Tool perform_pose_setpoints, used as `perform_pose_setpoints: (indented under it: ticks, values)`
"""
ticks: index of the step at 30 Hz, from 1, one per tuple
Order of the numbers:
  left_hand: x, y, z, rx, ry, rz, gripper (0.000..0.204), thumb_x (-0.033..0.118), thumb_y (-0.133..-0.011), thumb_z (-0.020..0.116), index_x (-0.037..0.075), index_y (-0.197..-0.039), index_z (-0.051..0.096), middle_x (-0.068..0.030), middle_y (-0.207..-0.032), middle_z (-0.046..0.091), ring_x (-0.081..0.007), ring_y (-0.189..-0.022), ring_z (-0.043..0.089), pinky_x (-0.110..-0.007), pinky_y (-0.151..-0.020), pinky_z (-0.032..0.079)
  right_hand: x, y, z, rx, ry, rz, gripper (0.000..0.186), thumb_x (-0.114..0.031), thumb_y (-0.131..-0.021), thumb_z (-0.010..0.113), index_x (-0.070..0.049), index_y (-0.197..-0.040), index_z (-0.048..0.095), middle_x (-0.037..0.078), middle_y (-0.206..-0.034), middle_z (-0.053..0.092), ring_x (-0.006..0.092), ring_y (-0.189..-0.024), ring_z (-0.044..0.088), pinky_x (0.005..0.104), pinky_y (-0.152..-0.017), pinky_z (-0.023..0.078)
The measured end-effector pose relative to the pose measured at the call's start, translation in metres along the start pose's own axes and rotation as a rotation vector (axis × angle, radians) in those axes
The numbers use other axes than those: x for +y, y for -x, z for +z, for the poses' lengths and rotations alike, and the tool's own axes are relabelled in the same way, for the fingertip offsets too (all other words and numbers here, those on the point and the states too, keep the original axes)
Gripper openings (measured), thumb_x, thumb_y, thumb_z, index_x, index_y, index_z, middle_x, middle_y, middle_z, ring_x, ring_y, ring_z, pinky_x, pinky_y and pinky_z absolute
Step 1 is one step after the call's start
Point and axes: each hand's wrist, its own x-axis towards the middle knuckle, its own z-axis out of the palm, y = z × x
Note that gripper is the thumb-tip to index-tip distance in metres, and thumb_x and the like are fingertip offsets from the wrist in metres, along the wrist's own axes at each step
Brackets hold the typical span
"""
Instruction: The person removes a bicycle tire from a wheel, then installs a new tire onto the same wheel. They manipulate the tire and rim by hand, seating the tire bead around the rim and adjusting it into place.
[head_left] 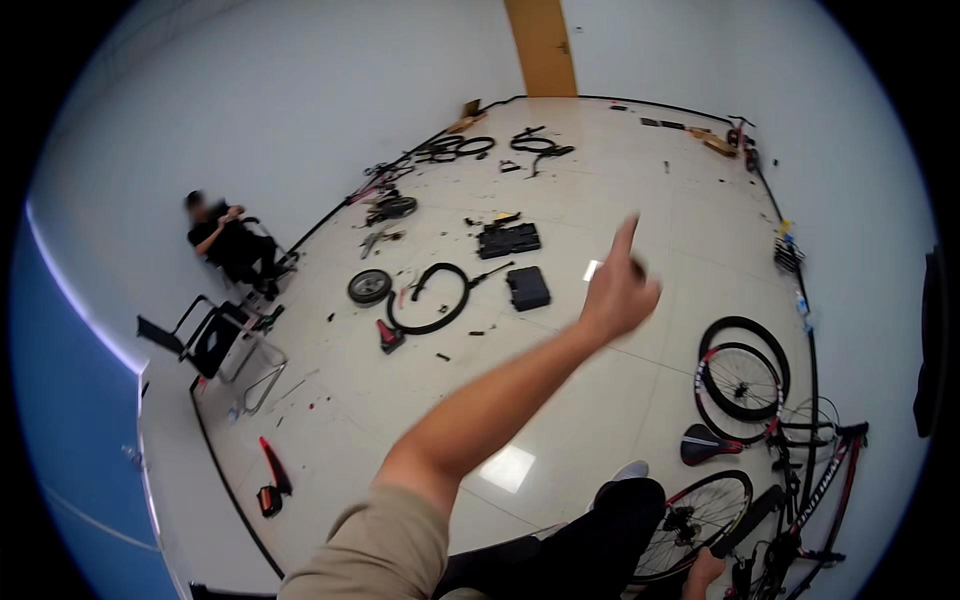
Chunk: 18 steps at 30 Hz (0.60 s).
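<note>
1. Left hand (618,295): raised over the middle of the floor, forearm extended. Index finger points up and away; the other fingers are curled. From where I stand, blur conceals whether they close on anything.
2. Right hand (706,570): low, at the lower right rim of the spoked wheel (682,522). I cannot tell whether it grips or only rests there.
3. Spoked wheel: located beside the wearer's dark-trousered knee (635,500), left of the bicycle frame (822,492). A thick black bar (757,518) lies between wheel and frame.
4. Adjacent parts: a black saddle (708,446) lies beyond the spoked wheel. Past the saddle, a red-and-white wheel (742,390) overlaps a black tyre (784,362).
5. Mid-floor: a closed black case (528,287) sits near an open toolbox (509,240). To their left are a looped tyre (425,329), a small wheel (370,287) and a red saddle (389,338).
6. Left wall: a person in black (235,240) sits near a vacant chair (214,340).
</note>
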Motion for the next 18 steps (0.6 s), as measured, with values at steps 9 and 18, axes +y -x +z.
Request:
perform_pose_setpoints:
  ticks: [9,18]
  values:
    - [0.126,-0.132,-0.043,-0.092,0.101,-0.154,0.092,-0.003,-0.078,0.06,0.001,-0.157,0.013,-0.0237,-0.15,0.037,-0.0362,-0.143,0.036,-0.037,-0.117,0.034,0.01,0.008,-0.025,-0.155,0.356,-0.105,0.048,-0.04,-0.089,0.072,0.007,-0.087,0.066,0.02,-0.088,0.064,0.0351,-0.077,0.06,0.0523,-0.065,0.049]
    - [0.094,-0.121,-0.014,-0.032,0.018,-0.015,0.087,-0.001,-0.074,0.062,-0.002,-0.152,0.024,-0.0293,-0.141,0.046,-0.0403,-0.135,0.044,-0.04,-0.112,0.039,-0.019,0.021,-0.035,-0.257,0.31,-0.035,0.054,-0.041,-0.092,0.069,0.011,-0.106,0.065,0.024,-0.106,0.065,0.0371,-0.09,0.063,0.0531,-0.075,0.056]
